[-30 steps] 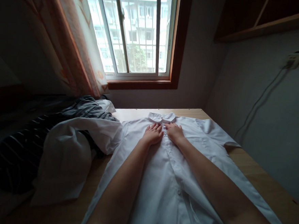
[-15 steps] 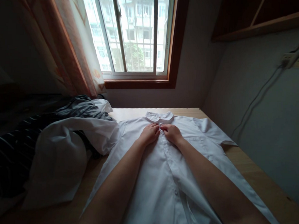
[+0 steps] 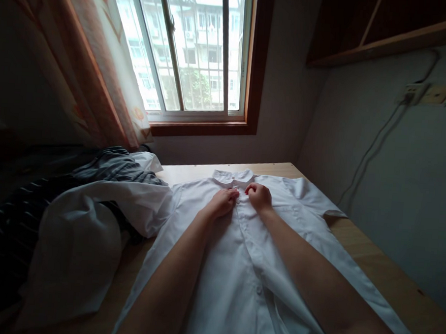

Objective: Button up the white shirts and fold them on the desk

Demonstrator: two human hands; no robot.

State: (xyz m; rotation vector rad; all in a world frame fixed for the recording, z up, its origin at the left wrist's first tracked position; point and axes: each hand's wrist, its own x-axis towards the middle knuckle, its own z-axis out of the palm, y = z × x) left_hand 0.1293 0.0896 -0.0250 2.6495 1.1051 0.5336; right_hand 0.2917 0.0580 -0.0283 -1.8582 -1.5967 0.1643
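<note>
A white button-up shirt [image 3: 227, 269] lies spread front side up, its collar [image 3: 233, 176] at the far end. My left hand [image 3: 223, 201] rests on the upper chest, fingertips closed on the cloth by the button strip, just below the collar. A small button shows beside those fingertips. Slightly right of it, my right hand [image 3: 259, 196] is curled with thumb and forefinger together, close above the shirt; what lies between those fingers is hidden. Lower down, the front strip gapes a little near another button [image 3: 258, 290].
The shirt lies on a light wooden board [image 3: 384, 259]. Heaped at the left are a black striped garment [image 3: 8, 233] and white cloth [image 3: 75, 248]. Behind are a curtain [image 3: 73, 60] and a window [image 3: 200, 58]. A cable [image 3: 373, 147] hangs from the right wall below a shelf [image 3: 400, 42].
My right hand has moved slightly away from my left, and its fingers are more curled. The left hand stays at the button strip. The whole view has shifted a little.
</note>
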